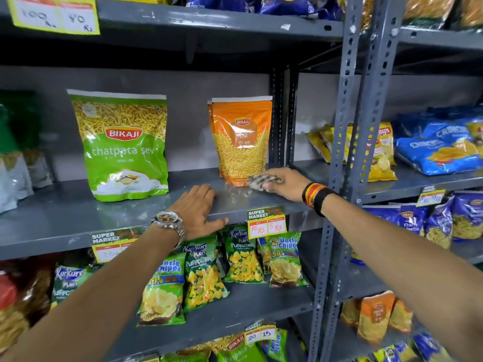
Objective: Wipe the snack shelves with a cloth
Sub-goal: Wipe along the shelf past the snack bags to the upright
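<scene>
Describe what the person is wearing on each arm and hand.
Both forearms are bare, with no sleeves or gloves in view. The left hand has a chunky silver metal wristwatch with a round pale dial. The right hand has stacked wristbands: black, red and yellow stripes.

The shelf (pixel 65 218) is plain dark grey metal. The cloth (pixel 257 181) has a grey and white check. The big bag (pixel 122 145) is bright green with a red and gold logo; the pouch (pixel 241 142) beside it is orange. The watch (pixel 168 223) is silver, the wristband (pixel 317 197) black with red and yellow stripes, and the price tag (pixel 266 222) yellow, green and red
</scene>
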A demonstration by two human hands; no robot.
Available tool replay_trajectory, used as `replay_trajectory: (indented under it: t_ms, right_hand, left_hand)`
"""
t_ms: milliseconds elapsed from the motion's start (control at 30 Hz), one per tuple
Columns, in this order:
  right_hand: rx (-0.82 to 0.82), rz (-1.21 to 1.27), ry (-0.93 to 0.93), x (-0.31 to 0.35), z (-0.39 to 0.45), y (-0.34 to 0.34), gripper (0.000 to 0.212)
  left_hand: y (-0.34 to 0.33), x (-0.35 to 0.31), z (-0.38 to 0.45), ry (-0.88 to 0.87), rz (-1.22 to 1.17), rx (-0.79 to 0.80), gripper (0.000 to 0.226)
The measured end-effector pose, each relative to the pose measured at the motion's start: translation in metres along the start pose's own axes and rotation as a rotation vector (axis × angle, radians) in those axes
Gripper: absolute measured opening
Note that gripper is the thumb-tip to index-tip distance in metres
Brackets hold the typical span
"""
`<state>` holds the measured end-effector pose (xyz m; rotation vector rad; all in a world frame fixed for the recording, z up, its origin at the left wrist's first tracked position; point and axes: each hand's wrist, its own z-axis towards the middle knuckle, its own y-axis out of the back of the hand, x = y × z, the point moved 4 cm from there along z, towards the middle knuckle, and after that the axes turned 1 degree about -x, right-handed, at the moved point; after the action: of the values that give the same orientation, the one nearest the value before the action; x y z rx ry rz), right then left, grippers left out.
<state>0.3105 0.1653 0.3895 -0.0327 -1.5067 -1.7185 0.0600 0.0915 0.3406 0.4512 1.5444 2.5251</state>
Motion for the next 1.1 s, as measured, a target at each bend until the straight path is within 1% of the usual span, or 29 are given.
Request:
replay_trajectory:
  t_ms: [67, 133, 233, 300, 367, 400, 467, 533, 600, 667, 700, 833, 900, 1000, 1100]
  right_hand:
    - [-0.047, -0.040, -0.063, -0.007, 0.005, -0.005, 0.037]
    - [-0.040, -0.051, -0.057, -0.001, 0.001, -0.020, 0.036]
    - [0.031, 0.003, 0.064, 0.026, -0.017, -0.035, 0.039]
    - [0.108, 0.059, 0.109, 0.042, -0.033, -0.033, 0.038]
    - [0.147, 0.122, 0.149, 0.055, -0.050, -0.026, 0.038]
    - [0.137, 0.160, 0.164, 0.059, -0.059, -0.022, 0.038]
    - [0.103, 0.226, 0.163, 0.057, -0.081, -0.018, 0.037]
    - [0.120, 0.271, 0.123, 0.042, -0.108, -0.025, 0.036]
    - [0.159, 0.252, 0.092, 0.018, -0.133, -0.042, 0.037]
    - [0.172, 0.230, 0.036, -0.008, -0.146, -0.065, 0.041]
    - [0.167, 0.234, 0.001, -0.021, -0.148, -0.078, 0.041]
    - [0.162, 0.216, -0.125, -0.067, -0.133, -0.141, 0.040]
    - [0.166, 0.188, -0.140, -0.080, -0.121, -0.172, 0.038]
    - [0.205, 0.099, -0.170, -0.091, -0.104, -0.219, 0.037]
    - [0.279, -0.001, -0.178, -0.117, -0.095, -0.266, 0.043]
  left_hand:
    - [0.000, 0.011, -0.010, 0.003, -0.002, -0.021, 0.087]
    - [-0.001, 0.014, -0.016, 0.015, -0.009, -0.030, 0.087]
    - [0.000, 0.011, -0.019, 0.031, 0.007, -0.021, 0.086]
    - [0.003, 0.009, -0.021, 0.047, -0.006, -0.011, 0.085]
    - [0.009, 0.006, -0.025, 0.039, -0.026, 0.001, 0.085]
    - [0.013, 0.001, -0.028, 0.010, -0.039, -0.010, 0.084]
    - [0.022, -0.017, -0.040, -0.102, -0.083, -0.077, 0.078]
    - [0.027, -0.041, -0.058, -0.208, -0.132, -0.163, 0.074]
    - [0.020, -0.065, -0.081, -0.288, -0.180, -0.217, 0.071]
    - [-0.005, -0.083, -0.104, -0.337, -0.226, -0.215, 0.069]
    - [-0.024, -0.087, -0.113, -0.332, -0.238, -0.183, 0.068]
    - [-0.108, -0.085, -0.132, -0.191, -0.241, 0.016, 0.067]
    - [-0.144, -0.083, -0.138, -0.094, -0.278, 0.086, 0.065]
    - [-0.197, -0.084, -0.148, 0.019, -0.301, 0.133, 0.060]
    - [-0.243, -0.090, -0.151, 0.034, -0.290, 0.177, 0.059]
